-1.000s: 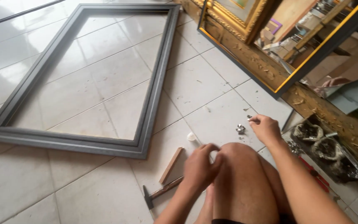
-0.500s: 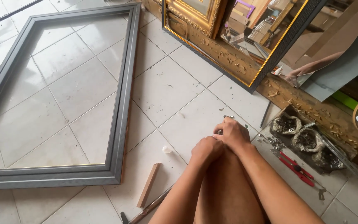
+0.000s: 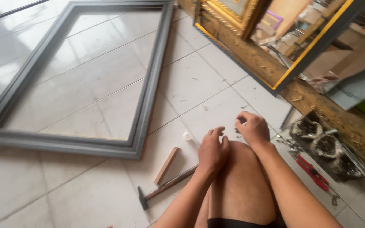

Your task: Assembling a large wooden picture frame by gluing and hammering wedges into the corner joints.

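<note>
Hands meet over a bent knee (image 3: 239,181) at lower centre of the frame. The right hand (image 3: 253,127), fingers curled shut, pinches at small dark bits on the tile just beyond the knee; what it grips is too small to make out. The left hand (image 3: 212,148) rests loosely closed on the knee, holding nothing visible. A hammer (image 3: 167,185) lies lower left of the left hand, handle angled toward it, beside a wooden strip (image 3: 167,165). A grey frame (image 3: 146,95) fills the upper left.
</note>
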